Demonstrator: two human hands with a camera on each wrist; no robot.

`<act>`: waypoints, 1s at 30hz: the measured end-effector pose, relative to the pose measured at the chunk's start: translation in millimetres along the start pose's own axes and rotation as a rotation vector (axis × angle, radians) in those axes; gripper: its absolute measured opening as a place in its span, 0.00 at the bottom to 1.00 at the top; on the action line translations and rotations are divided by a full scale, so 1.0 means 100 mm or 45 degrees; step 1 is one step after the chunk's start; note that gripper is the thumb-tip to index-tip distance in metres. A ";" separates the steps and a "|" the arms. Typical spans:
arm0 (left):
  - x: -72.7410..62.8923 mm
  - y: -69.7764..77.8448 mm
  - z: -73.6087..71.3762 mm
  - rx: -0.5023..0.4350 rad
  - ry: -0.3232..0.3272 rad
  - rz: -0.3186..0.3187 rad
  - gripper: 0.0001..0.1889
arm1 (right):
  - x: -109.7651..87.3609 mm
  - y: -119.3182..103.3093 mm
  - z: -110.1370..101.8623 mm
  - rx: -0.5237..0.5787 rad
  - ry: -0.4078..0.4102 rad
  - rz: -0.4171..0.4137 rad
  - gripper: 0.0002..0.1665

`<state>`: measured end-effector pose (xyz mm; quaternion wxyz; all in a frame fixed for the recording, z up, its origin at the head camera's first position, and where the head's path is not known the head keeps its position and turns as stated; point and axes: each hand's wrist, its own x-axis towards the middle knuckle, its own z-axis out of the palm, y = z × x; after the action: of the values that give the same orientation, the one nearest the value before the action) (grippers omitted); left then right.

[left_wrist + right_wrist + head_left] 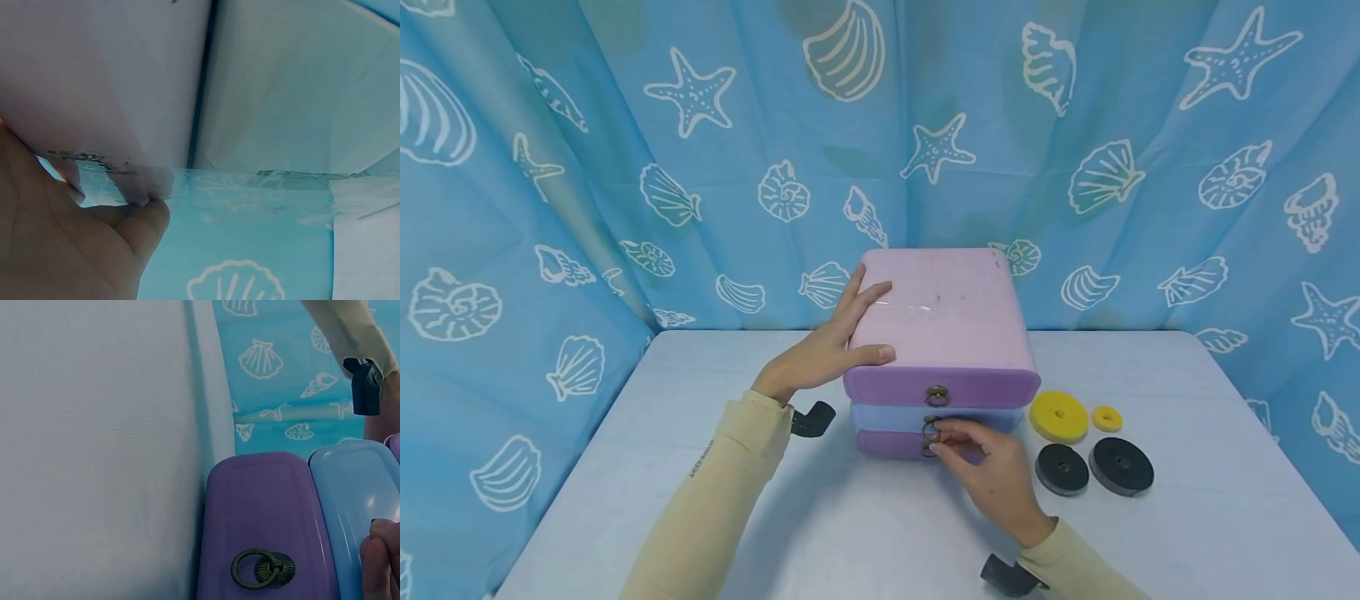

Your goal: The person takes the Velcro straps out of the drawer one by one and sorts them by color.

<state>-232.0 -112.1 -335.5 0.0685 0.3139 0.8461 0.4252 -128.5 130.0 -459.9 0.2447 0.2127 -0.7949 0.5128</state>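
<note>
A small chest of drawers (951, 308) with a pale pink top stands on the table, its drawer fronts purple, blue and purple from top to bottom. My left hand (823, 346) rests on the left side of its top, fingers spread and straight. In the left wrist view, that hand (75, 231) lies against the chest beside clear tape. With thumb and fingertips, my right hand (992, 471) pinches the ring pull (931, 432) of the blue middle drawer. The bottom drawer's brass ring pull (253, 569) hangs free in the right wrist view; the right fingers (378, 565) are partly cut off.
Right of the chest lie a large yellow disc (1059, 417), a small yellow disc (1107, 418) and two black discs, one nearer the chest (1062, 469) and one farther right (1122, 466). A blue shell-patterned curtain (925, 208) hangs behind the white table (715, 367).
</note>
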 end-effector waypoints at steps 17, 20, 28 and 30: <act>0.00 -0.01 0.00 -0.018 -0.003 0.012 0.47 | -0.13 0.07 0.01 -0.038 0.027 0.030 0.20; 0.00 -0.01 0.00 -0.013 -0.005 0.016 0.47 | -0.17 0.08 -0.01 -0.059 0.017 0.047 0.20; 0.00 -0.01 0.00 -0.010 -0.003 0.013 0.46 | -0.22 0.09 -0.03 -0.140 -0.099 0.236 0.18; 0.00 -0.02 0.00 -0.013 -0.005 0.011 0.47 | -0.22 0.08 -0.03 -0.140 -0.142 0.322 0.18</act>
<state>-232.6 -112.9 -337.2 0.0699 0.3180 0.8425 0.4292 -115.4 137.7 -478.4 0.1448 0.1253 -0.8546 0.4826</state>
